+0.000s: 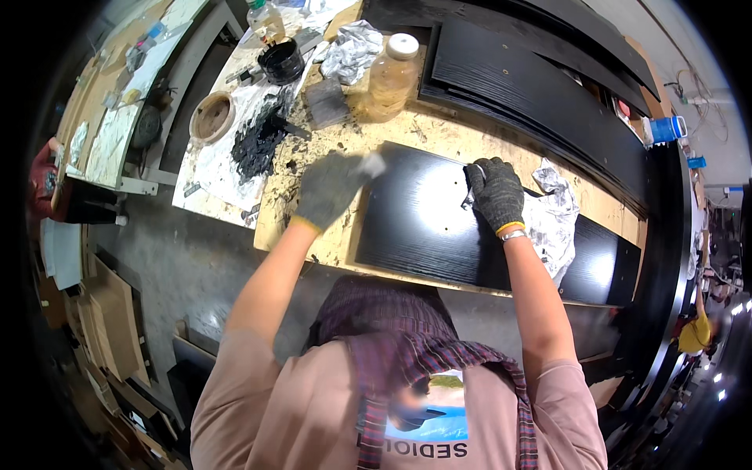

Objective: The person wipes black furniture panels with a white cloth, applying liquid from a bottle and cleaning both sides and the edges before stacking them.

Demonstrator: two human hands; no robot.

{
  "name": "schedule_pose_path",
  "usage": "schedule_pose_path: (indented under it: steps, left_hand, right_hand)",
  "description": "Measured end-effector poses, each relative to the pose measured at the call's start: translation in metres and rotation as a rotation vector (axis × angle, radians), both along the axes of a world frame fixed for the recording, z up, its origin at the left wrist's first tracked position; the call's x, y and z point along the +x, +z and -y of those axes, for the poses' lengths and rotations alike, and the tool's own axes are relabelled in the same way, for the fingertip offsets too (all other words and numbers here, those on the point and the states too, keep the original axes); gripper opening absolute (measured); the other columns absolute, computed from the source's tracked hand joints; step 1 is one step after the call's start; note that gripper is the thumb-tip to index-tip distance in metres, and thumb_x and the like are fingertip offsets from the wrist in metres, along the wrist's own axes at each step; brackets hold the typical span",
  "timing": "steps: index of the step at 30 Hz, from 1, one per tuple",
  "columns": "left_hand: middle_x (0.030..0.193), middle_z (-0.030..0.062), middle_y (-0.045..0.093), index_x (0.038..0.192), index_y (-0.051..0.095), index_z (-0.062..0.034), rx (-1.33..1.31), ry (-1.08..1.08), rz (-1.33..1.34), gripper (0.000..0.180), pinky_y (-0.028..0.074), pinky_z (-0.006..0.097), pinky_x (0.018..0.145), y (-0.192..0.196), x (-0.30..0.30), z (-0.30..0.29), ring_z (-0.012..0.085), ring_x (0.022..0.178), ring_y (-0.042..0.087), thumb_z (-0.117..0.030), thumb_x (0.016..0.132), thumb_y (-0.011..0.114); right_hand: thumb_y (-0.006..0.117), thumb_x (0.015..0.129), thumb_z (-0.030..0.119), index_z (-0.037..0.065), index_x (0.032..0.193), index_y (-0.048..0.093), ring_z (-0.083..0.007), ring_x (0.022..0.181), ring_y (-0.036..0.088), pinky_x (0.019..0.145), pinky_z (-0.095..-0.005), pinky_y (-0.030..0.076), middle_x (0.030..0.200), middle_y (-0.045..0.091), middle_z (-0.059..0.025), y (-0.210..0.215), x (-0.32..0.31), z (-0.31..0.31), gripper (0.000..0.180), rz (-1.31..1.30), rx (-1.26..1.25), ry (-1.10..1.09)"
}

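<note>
From where I worked, the black board [415, 211] lay flat along the near edge of the counter [274, 219], below me and running off to the right. My left hand [333, 189], gloved, was closed around a small pale piece [373, 165], too blurred to name, at the board's left end. My right hand [495, 194], gloved as well, rested on the board past its middle, fingers curled over a stained cloth [470, 199], a bit of which poked out beside the thumb. To the right of that wrist a larger white cloth [552, 219] with dark smears lay across the board; I could not tell whether the two were one piece.

As for progress, I judged the surface to be well along: all of the face that I could see was black and shiny, with small holes showing in it. The strip under the hand and the cloths was hidden, as was the underside, so I could not call the board finished. The handling of its face looked to me to be in progress, with both hands occupied there.

Supplies stood within reach: dark paste [262, 145] spread on a white sheet, a black-coated tin [280, 63] and a white-lidded jar [392, 82]. More black boards [533, 102] were piled behind; whether those were done, I could not say.
</note>
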State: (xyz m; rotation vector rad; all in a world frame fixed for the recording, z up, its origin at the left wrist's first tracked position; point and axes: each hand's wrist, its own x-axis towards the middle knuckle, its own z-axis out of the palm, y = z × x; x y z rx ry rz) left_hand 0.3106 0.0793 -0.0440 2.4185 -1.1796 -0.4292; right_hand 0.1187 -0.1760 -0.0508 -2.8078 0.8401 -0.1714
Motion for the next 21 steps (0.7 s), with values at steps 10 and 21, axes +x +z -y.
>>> schedule_pose_path:
  steps: [10,21]
  left_hand:
    - [0.103,0.0170,0.071,0.116,0.072,-0.0112,-0.115,0.256,-0.182,0.038,0.051,0.048,0.087,0.012,0.022,0.046,0.0335,0.098,0.067,-0.038,0.091,0.066]
    - [0.107,0.0066,0.069,0.117,0.071,-0.0215,-0.126,0.155,0.155,0.032,0.054,0.041,0.082,-0.014,0.030,0.037,0.0277,0.099,0.066,-0.042,0.102,0.051]
  right_hand:
    - [0.057,0.098,0.039,0.007,0.107,0.073,-0.0355,0.102,0.061,0.092,-0.0458,0.048,0.104,0.068,-0.0163,0.005,0.005,-0.006,0.037,-0.037,0.018,0.008]
    - [0.054,0.099,0.040,0.006,0.107,0.072,-0.0367,0.102,0.061,0.093,-0.0474,0.048,0.104,0.068,-0.0185,0.003,0.007,-0.007,0.039,-0.034,0.010,0.021]
